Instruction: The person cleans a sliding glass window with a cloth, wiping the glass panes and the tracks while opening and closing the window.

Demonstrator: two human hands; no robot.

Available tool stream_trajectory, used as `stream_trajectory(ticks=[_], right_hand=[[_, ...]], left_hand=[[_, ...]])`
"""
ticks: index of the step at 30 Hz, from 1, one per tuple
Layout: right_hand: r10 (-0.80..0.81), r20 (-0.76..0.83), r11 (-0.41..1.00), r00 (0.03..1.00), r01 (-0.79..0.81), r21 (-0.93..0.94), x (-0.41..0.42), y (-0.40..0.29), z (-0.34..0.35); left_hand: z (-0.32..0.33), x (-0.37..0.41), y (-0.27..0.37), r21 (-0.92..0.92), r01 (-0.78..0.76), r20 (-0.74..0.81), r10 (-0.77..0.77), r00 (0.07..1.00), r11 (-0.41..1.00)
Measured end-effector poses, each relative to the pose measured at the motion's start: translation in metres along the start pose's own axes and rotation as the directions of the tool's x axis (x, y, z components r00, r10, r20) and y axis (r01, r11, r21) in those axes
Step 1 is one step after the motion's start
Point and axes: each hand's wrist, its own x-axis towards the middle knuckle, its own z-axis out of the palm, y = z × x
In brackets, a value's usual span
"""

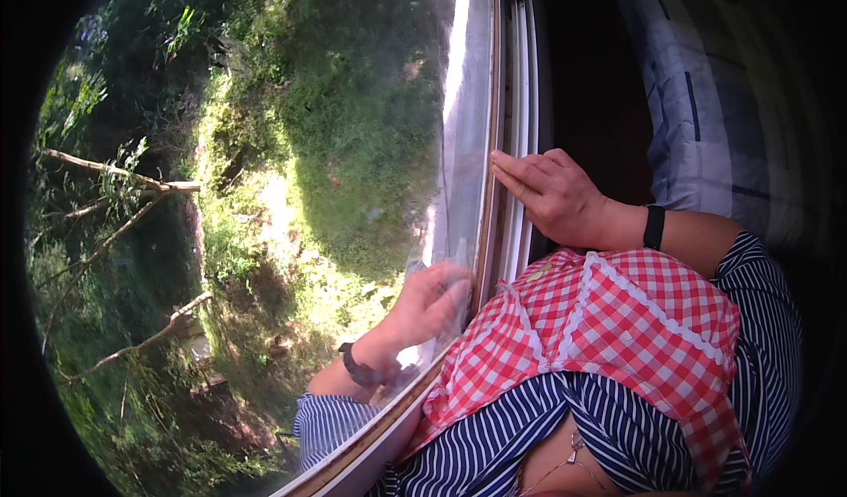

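Observation:
Beyond the window glass (370, 166), my left hand (427, 305) is seen through the pane, its fingers curled over what looks like a greyish cloth (415, 269) near the frame. The glass blurs the cloth's outline. A dark watch is on that wrist. On the inner side, my right hand (546, 189) touches the edge of the window frame (488, 212) with its extended fingertips; the other fingers are bent. Whether it grips the frame cannot be told. A black band (654, 227) circles the right wrist.
White sliding tracks (523, 100) run beside the worn, brownish frame edge. A patterned fabric (701, 126) hangs or lies at the upper right. My red-and-white checked apron (648, 305) lies close against the frame. Branches (152, 183) and greenery show outside.

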Motion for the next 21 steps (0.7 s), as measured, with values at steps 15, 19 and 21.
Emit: stream_trajectory(ticks=[15, 19, 21], right_hand=[[0.006, -0.059, 0.998, 0.998, -0.009, -0.057, 0.001, 0.002, 0.010], [0.015, -0.037, 0.997, 0.999, -0.018, -0.079, 0.001, 0.003, 0.008], [0.019, -0.030, 0.997, 0.999, -0.022, -0.074, 0.002, 0.000, 0.005]], left_hand=[[0.005, 0.063, 0.020, -0.060, -0.199, -0.366, 0.164, 0.916, 0.978], [-0.001, 0.015, 0.028, -0.077, 0.112, -0.145, -0.122, 0.982, 0.991], [0.001, -0.016, -0.001, -0.158, 0.138, -0.022, -0.144, 0.989, 0.978]])
